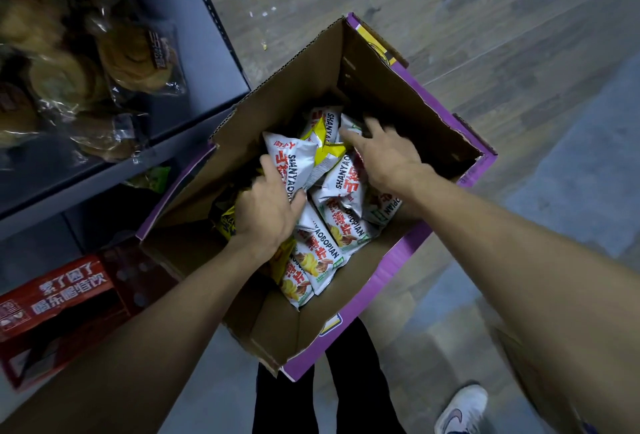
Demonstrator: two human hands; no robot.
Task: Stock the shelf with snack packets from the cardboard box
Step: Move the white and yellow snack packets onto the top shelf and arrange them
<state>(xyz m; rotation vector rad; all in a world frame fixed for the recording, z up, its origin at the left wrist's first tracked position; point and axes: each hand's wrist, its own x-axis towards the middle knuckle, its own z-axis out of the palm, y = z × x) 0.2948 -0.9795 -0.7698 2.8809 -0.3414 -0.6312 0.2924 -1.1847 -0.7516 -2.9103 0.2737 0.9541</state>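
An open cardboard box [398,271] with purple outer sides stands on the floor below me. Several white and yellow snack packets [332,243] lie loose inside it. My left hand [266,208] is down in the box, its fingers curled round the edge of a white packet [287,160] marked SHANYAOBOPIAN. My right hand [384,156] reaches in from the right, fingers spread and resting on the packets at the far side. What lies under that palm is hidden. The grey metal shelf [194,111] is to the left of the box.
Clear bags of round pastries [135,56] fill the upper shelf level. A red carton [59,298] with white lettering sits on the bottom level at the left. Dark trouser legs and a white shoe [460,409] show below the box. Wood-pattern floor [485,35] stretches to the right.
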